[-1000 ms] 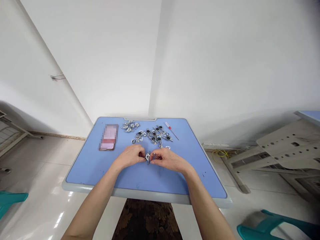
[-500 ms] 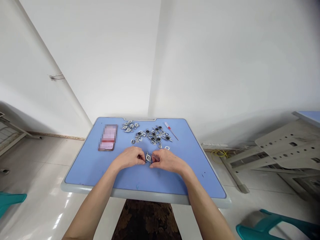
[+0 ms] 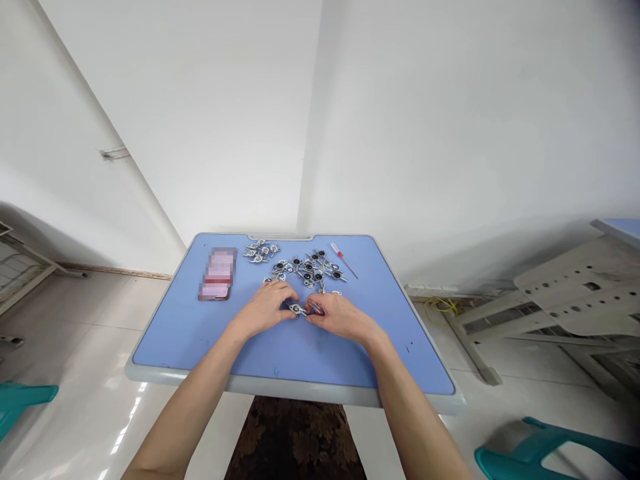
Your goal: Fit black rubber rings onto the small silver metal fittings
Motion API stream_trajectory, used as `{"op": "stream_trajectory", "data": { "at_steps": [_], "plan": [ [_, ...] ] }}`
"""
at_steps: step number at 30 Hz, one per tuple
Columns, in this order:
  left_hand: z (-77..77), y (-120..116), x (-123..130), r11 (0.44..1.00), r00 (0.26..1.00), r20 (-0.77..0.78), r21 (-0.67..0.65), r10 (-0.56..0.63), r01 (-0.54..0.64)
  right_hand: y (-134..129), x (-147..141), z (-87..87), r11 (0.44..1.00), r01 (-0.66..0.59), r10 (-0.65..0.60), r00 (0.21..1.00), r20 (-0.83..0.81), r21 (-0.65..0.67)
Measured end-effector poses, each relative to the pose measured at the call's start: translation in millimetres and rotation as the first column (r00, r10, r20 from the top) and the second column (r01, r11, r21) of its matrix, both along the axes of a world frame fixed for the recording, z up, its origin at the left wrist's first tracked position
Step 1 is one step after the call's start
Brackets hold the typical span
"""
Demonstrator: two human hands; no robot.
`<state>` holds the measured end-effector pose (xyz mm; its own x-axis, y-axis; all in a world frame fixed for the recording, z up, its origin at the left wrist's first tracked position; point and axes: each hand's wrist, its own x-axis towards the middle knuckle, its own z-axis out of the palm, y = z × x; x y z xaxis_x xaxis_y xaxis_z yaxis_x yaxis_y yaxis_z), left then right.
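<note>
In front of me, close to the middle of the desk, my left hand point(image 3: 267, 307) is closed, its thumb and fingers pinching a small metal fitting point(image 3: 297, 309). This fitting has a flat, eared plate and a ring-like centre. Facing it from the other side, my right hand point(image 3: 333, 313) grips a slim clear-handled tool point(image 3: 315, 307), mostly hidden by the fingers. The right fingertips are at the fitting's edge; whether the tool touches it I cannot tell. Beyond my hands lies a pile of similar metal fittings with black round centres point(image 3: 319, 276).
A smaller cluster of silver fittings point(image 3: 261, 252) lies at the back of the blue desk point(image 3: 350, 363). To the left is a phone point(image 3: 219, 275); a red-and-clear screwdriver point(image 3: 343, 259) lies back right. A teal stool point(image 3: 545, 447) stands on the floor at right.
My left hand has shifted slightly up and right, its fingers now further over the fitting. The fitting has turned to lie flatter, and the tool in my right hand is tilted differently.
</note>
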<state>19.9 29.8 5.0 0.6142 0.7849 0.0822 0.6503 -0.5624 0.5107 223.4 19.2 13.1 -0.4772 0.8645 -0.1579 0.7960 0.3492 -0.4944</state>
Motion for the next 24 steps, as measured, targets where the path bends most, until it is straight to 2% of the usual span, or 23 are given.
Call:
{"op": "stream_trajectory", "data": {
  "at_steps": [13,18,24],
  "plan": [
    [1.2,-2.8,2.7,0.998,0.998,-0.003,-0.014,0.059,-0.059,0.5,-1.2,3.0,1.0,0.0,0.001,0.999,-0.047,0.014],
    [-0.1,-1.8,2.6,0.998,0.999,0.012,-0.029,0.052,-0.052,-0.2,-2.9,3.7,0.998,-0.001,0.008,0.993,-0.121,0.056],
    [-3.6,-0.1,2.3,0.999,0.999,0.031,-0.029,0.039,-0.038,-1.7,-7.9,2.1,0.996,0.013,-0.003,0.994,-0.105,0.09]
  ]
}}
